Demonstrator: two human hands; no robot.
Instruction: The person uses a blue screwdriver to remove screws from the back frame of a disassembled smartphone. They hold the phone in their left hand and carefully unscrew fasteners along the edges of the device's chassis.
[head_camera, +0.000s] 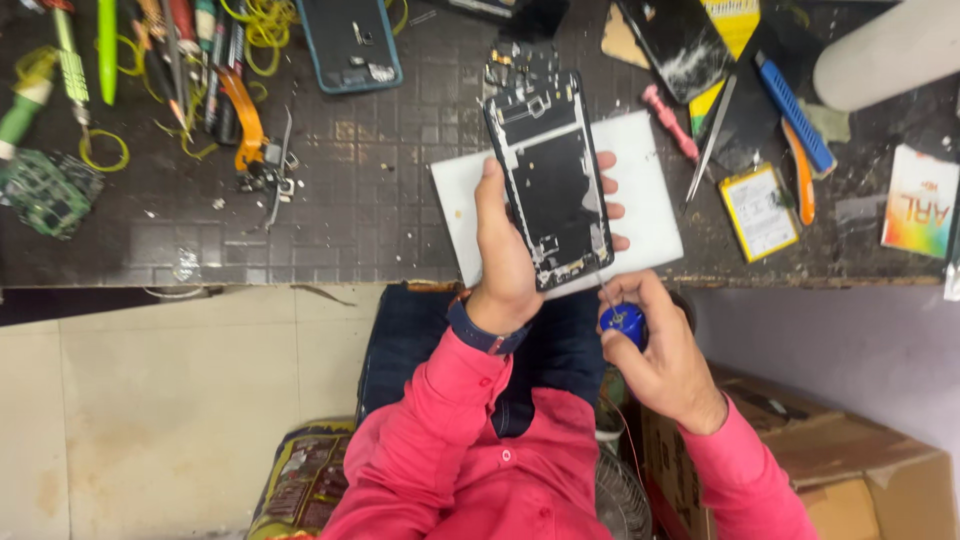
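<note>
While the left hand (505, 262) grips a phone frame (550, 180) over the dark cluttered workbench (350, 220), the right hand (665, 355) holds a blue spool (622, 321).

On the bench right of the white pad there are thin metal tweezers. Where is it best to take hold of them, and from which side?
Probably at the middle of the two arms, pinched from above. The tweezers lie flat on the bench, slanted, their lower end near the white pad. The yellow battery and pink tool lie beside them, so coming straight down is safest.
</note>
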